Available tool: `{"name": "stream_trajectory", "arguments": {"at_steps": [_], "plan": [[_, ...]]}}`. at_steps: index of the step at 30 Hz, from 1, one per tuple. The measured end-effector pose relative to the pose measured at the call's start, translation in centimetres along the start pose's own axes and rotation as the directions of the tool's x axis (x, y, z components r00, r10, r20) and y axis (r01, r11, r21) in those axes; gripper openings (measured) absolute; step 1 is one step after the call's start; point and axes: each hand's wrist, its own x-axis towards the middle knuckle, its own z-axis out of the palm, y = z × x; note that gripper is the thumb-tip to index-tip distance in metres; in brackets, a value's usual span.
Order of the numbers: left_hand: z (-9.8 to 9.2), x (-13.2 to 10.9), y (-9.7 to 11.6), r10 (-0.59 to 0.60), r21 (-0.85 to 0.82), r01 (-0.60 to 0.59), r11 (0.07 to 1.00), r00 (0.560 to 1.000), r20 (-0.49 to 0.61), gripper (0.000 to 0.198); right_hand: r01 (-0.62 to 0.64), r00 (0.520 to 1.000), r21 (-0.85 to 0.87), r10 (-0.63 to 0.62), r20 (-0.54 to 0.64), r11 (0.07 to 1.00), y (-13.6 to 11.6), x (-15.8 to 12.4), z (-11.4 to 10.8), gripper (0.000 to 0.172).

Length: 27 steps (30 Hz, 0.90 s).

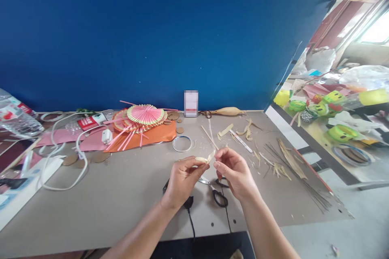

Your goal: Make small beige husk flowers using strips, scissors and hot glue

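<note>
Over the middle of the table, my left hand (184,178) pinches a small folded piece of pale dried corn husk (201,159) between thumb and fingers. A thin light end of the husk rises toward my right hand (235,172), whose thumb and fingertips are closed at that end. Beneath my hands lie scissors (209,183) with black handles, partly covered by my fingers. A black cable (191,220) runs out from a dark object mostly hidden under my left hand. A thin stick (209,136) lies just beyond my fingertips.
Husk scraps (281,170), thin wires (313,194) and a white printed strip (241,141) lie to the right. Behind are a roll of tape (182,143), a whole husk (229,111) and pink paper fans (147,114). White cable (45,170) loops at left; a blue panel (194,40) closes the back.
</note>
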Motion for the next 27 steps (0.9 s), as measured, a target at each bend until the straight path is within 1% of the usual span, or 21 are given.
{"name": "stream_trajectory", "arguments": {"at_steps": [2, 3, 5, 6, 8, 9, 12, 15, 18, 21, 23, 27], "plan": [[0.0, 0.0, 0.0, 0.039, 0.063, -0.037, 0.997, 0.999, -0.030, 0.014, 0.119, 0.988, -0.198, -0.136, -0.075, 0.973, -0.5, -0.8, 0.2, 0.007], [0.0, 0.0, 0.0, 0.058, 0.092, -0.055, 0.994, 0.998, -0.032, 0.014, 0.181, 0.973, -0.316, -0.217, -0.080, 0.931, -0.9, -1.1, 0.4, 0.005], [0.0, -0.1, 0.2, 0.094, 0.144, -0.091, 0.985, 0.995, -0.020, 0.015, 0.299, 0.927, -0.526, -0.372, -0.036, 0.796, -1.6, -1.7, 0.8, 0.008], [0.0, -0.1, 0.2, 0.109, 0.165, -0.106, 0.981, 0.994, -0.010, 0.016, 0.344, 0.903, -0.602, -0.430, 0.002, 0.721, -1.9, -1.8, 1.0, 0.010], [0.0, -0.2, 0.3, 0.132, 0.200, -0.130, 0.971, 0.991, 0.005, 0.016, 0.401, 0.865, -0.696, -0.496, 0.073, 0.596, -2.3, -1.9, 1.4, 0.014], [0.0, -0.2, 0.3, 0.141, 0.215, -0.140, 0.966, 0.990, 0.013, 0.017, 0.416, 0.853, -0.724, -0.512, 0.100, 0.551, -2.3, -1.8, 1.4, 0.014], [0.0, -0.3, 0.2, 0.160, 0.254, -0.163, 0.953, 0.987, 0.031, 0.018, 0.430, 0.841, -0.770, -0.520, 0.152, 0.471, -2.1, -1.4, 1.5, 0.010], [-0.1, -0.3, 0.4, 0.173, 0.264, -0.173, 0.949, 0.985, 0.020, 0.020, 0.436, 0.845, -0.775, -0.505, 0.177, 0.457, -2.0, -1.3, 1.4, 0.010], [-0.1, -0.3, 0.6, 0.131, 0.202, -0.132, 0.971, 0.991, 0.018, 0.019, 0.439, 0.860, -0.754, -0.471, 0.197, 0.488, -2.1, -1.4, 1.3, 0.010], [0.0, -0.2, 0.6, 0.026, 0.075, -0.029, 0.997, 0.999, 0.044, 0.018, 0.432, 0.883, -0.719, -0.416, 0.216, 0.544, -2.4, -1.4, 1.1, 0.011], [0.0, -0.2, 0.6, -0.052, -0.008, 0.053, 0.999, 0.996, 0.070, 0.018, 0.428, 0.894, -0.689, -0.385, 0.229, 0.584, -2.6, -1.4, 0.8, 0.011], [-0.1, -0.2, 0.6, -0.175, -0.104, 0.188, 0.977, 0.978, 0.116, 0.018, 0.445, 0.894, -0.630, -0.356, 0.273, 0.636, -3.0, -1.1, 0.3, 0.011]]}}
